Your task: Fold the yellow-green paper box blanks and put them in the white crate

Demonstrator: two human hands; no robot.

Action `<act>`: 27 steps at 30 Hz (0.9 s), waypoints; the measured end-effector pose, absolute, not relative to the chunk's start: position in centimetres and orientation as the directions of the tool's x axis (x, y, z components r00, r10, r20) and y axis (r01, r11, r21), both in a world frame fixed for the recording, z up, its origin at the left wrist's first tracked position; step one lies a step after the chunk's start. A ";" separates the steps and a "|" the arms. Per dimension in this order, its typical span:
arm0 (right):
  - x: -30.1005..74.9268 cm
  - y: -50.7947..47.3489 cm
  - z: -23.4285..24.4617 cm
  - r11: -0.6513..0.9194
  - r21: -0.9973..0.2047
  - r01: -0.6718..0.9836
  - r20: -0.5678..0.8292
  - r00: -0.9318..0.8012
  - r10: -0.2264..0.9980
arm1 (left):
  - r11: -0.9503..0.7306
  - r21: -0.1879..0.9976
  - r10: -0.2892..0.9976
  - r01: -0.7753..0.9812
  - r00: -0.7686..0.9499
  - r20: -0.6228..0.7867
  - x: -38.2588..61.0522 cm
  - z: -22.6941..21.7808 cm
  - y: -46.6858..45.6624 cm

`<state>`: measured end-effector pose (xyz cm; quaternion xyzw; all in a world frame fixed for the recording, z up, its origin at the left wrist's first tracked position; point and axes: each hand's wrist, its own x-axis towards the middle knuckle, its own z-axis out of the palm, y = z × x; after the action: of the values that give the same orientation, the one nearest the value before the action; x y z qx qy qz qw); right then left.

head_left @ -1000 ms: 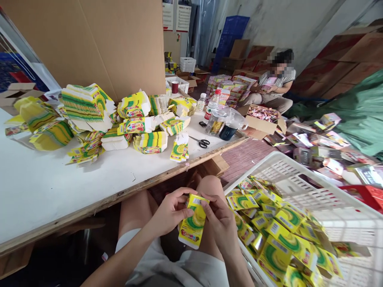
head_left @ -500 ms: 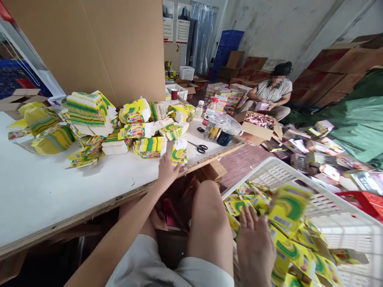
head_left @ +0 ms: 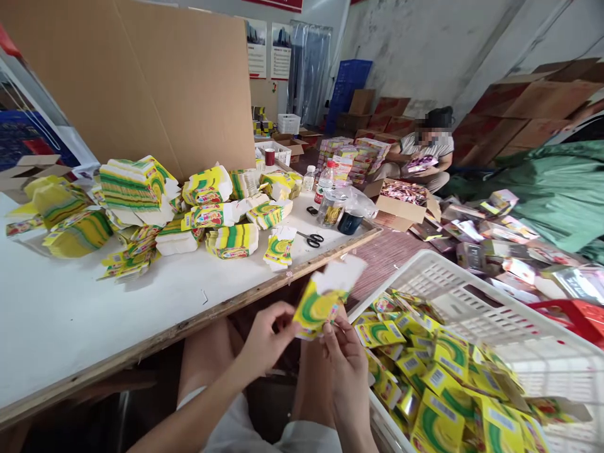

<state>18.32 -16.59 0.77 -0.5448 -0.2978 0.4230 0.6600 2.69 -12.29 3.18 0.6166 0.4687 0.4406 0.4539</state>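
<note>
Head view: a yellow carton (head_left: pixel 317 309) with green curves was held tilted in both hands, between desk (head_left: pixel 155 321) and crate (head_left: pixel 436 265), its white flaps raised and blurred. Each grip was narrow on it: the left hand (head_left: pixel 270 338) pinched the lower left corner, the right hand (head_left: pixel 348 355) the lower right edge, thumb in front. Half a second earlier the left hand had been at the small stack (head_left: pixel 279 249) and the right hand over the crate; now both met on one carton, so handling had apparently passed to a fresh piece. Flat or opened, I could not tell. Rightward, the perforated white plastic crate contained glossy, boxy cartons (head_left: pixel 436 420); leftward, layered card bundles (head_left: pixel 233 241) sat on the smooth white, wood-edged desk.
</note>
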 end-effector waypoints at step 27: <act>17.4 -18.0 2.4 0.030 -0.999 0.017 0.033 0.232 0.972 | 0.040 0.984 0.978 -0.176 0.209 -0.002 2.6 3.4 -14.9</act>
<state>17.36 -17.98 2.41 -0.5503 -0.4493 0.4267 0.5597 2.56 -14.85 3.36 0.4973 0.4033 0.4827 0.5976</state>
